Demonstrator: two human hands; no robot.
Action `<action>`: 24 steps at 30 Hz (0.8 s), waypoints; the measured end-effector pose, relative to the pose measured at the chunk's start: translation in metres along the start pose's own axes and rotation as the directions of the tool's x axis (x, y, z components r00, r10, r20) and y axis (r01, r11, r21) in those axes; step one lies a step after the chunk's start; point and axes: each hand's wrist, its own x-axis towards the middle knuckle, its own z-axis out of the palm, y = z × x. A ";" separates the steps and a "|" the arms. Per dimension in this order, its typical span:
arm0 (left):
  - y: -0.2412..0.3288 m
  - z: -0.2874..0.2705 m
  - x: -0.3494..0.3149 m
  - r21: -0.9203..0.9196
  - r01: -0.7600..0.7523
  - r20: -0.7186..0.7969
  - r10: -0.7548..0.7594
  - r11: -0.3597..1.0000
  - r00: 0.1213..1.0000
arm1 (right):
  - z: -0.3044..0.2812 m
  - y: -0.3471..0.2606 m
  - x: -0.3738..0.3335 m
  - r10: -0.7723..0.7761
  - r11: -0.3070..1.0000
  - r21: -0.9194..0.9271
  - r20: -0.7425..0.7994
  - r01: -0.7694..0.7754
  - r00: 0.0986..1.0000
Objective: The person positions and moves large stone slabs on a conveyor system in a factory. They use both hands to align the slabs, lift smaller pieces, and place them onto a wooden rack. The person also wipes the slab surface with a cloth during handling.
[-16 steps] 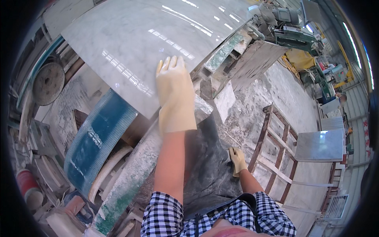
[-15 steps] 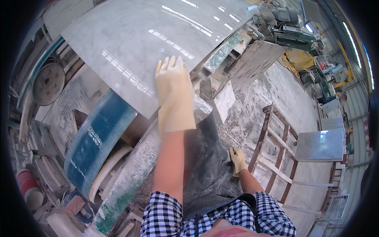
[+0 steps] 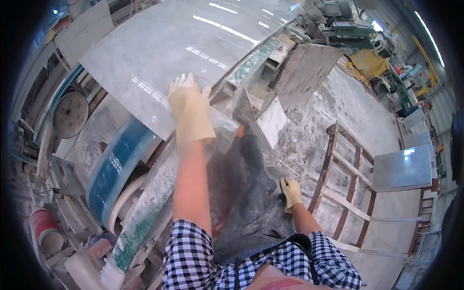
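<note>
A large, glossy pale grey stone slab (image 3: 145, 48) with soft veining lies on a machine bed ahead of me. My left hand (image 3: 186, 99), in a cream rubber glove, rests on its near corner by the right edge. Its fingers point away from me and the thumb stands apart. My right hand (image 3: 290, 193), gloved the same way, is down at my right side. Its fingers are curled at the edge of my dark, wet-looking apron (image 3: 251, 193), seemingly gripping it, though the fingertips are partly hidden.
Left of me stands a blue curved guard (image 3: 118, 169) over a wheel, with a red cylinder (image 3: 47, 229) beyond. A chipped green-and-white beam (image 3: 140, 220) runs by my left side. To the right are a rusty metal frame (image 3: 345, 179) and an upright slab (image 3: 401, 167).
My left hand has moved left and slightly nearer the slab's corner, with its thumb now spread. The view has shifted a little, and my right hand stays by the apron.
</note>
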 end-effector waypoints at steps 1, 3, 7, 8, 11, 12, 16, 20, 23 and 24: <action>-0.001 0.001 0.001 0.012 -0.011 -0.004 0.011 1.000 1.000 | 0.000 0.002 0.000 -0.014 1.000 -0.004 -0.019 0.014 1.000; -0.003 0.003 0.004 0.025 -0.027 0.019 0.026 0.999 0.999 | 0.000 0.007 -0.003 -0.018 1.000 0.022 -0.056 0.019 0.998; -0.006 0.005 0.000 0.045 -0.078 -0.044 0.080 0.996 0.996 | -0.006 0.023 -0.011 -0.008 0.996 0.093 -0.085 0.016 0.996; -0.008 0.003 0.001 0.073 -0.084 -0.045 0.087 0.994 0.995 | -0.008 0.027 -0.014 -0.014 0.993 0.119 -0.104 0.026 0.995; -0.017 -0.011 -0.004 0.160 -0.046 -0.019 0.050 0.986 0.999 | -0.014 0.034 -0.023 -0.055 0.982 0.169 -0.198 0.089 0.979; -0.022 -0.019 -0.008 0.189 -0.023 -0.006 0.025 0.982 1.000 | -0.017 0.035 -0.027 -0.058 0.980 0.173 -0.215 0.097 0.975; -0.050 -0.054 -0.033 0.292 0.049 0.096 -0.080 0.955 0.992 | -0.029 0.034 -0.039 -0.060 0.981 0.167 -0.228 0.100 0.972; -0.084 -0.084 -0.062 0.409 0.070 0.130 -0.134 0.910 0.982 | -0.035 0.029 -0.042 -0.095 0.965 0.204 -0.308 0.163 0.947; -0.111 -0.103 -0.074 0.496 -0.032 0.077 -0.007 0.868 0.997 | -0.036 0.027 -0.043 -0.110 0.972 0.159 -0.333 0.171 0.937; -0.121 -0.110 -0.077 0.548 -0.111 0.095 0.070 0.829 0.993 | -0.037 0.027 -0.043 -0.104 0.975 0.156 -0.311 0.158 0.945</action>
